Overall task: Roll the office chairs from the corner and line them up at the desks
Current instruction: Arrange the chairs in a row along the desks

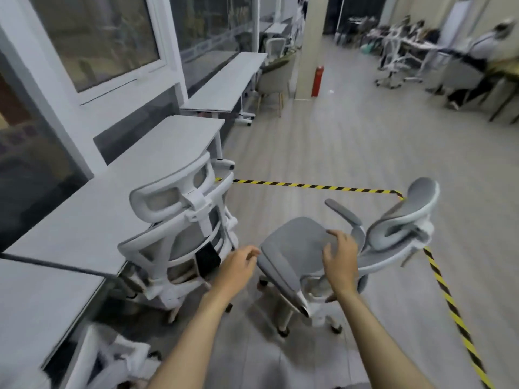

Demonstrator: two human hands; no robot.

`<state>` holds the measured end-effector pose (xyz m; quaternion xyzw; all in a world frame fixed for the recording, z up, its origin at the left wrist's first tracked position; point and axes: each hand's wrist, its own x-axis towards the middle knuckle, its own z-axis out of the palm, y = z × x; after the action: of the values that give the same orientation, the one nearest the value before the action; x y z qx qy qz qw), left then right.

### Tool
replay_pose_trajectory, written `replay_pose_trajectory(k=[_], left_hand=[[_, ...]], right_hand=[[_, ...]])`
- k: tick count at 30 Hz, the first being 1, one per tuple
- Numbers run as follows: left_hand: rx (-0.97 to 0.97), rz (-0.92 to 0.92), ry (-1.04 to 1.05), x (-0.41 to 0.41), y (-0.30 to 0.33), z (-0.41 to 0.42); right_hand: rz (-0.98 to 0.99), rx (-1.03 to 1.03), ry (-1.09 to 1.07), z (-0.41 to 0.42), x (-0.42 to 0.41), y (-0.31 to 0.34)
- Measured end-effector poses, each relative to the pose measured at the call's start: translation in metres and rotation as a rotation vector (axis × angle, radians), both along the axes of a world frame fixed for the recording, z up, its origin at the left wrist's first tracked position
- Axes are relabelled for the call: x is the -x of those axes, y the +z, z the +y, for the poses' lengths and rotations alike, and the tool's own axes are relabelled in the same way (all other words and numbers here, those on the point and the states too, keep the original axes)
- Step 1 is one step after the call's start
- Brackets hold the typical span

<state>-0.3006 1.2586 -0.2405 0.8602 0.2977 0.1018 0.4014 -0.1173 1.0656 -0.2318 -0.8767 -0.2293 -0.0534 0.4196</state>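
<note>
Fingers (334, 240) of both hands loose, empty, over grey chair (297, 245) seat edge, open floor (337, 136) beyond.

Grey mesh office chair with white frame (303, 248) stands on floor, seat toward person. Right hand (341, 258) hovers over seat, fingers loosely bent. Left hand (238, 265) just beside seat edge. Second white-backed chair (179, 234) tucked at long white desk (92, 209). Yellow-black striped tape (314, 186) on floor behind

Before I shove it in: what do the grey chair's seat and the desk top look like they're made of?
The grey chair's seat looks like matte woven fabric or mesh over padding: soft rounded edges, no glare. Its frame looks like glossy white moulded plastic. The desk top seems a hard laminate board, pale grey with a flat, thin edge; the blur hides any grain.
</note>
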Motion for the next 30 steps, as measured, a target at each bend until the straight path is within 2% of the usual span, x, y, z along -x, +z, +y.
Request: replay_pose_trajectory(k=[3, 5, 7, 10, 11, 14, 20, 23, 30], left_hand=[[0.042, 0.051, -0.200, -0.065, -0.013, -0.018], [0.081, 0.052, -0.315, -0.104, -0.017, -0.036], [0.109, 0.077, -0.424, -0.141, -0.024, -0.055], [0.067, 0.192, -0.615, -0.195, -0.036, -0.079], [0.030, 0.235, -0.681, -0.211, -0.040, -0.087], [-0.032, 0.318, -0.815, -0.248, -0.058, -0.107], [0.058, 0.347, -0.814, -0.287, -0.098, -0.133], [0.070, 0.349, -0.822, -0.308, -0.107, -0.140], [0.176, 0.350, -0.714, -0.361, -0.109, -0.166]], right_hand=[[-0.145, -0.010, -0.309, -0.025, -0.031, 0.002], [-0.089, -0.058, -0.519, -0.037, -0.042, -0.007], [0.086, -0.146, -0.634, -0.041, -0.056, -0.018], [0.503, -0.405, -0.645, -0.041, -0.087, -0.042], [0.580, -0.456, -0.636, -0.043, -0.096, -0.052], [0.655, -0.422, -0.713, -0.038, -0.111, -0.064], [0.499, -0.503, -0.855, -0.033, -0.132, -0.073], [0.453, -0.500, -0.822, -0.047, -0.154, -0.081], [0.479, -0.508, -0.750, -0.069, -0.216, -0.091]])
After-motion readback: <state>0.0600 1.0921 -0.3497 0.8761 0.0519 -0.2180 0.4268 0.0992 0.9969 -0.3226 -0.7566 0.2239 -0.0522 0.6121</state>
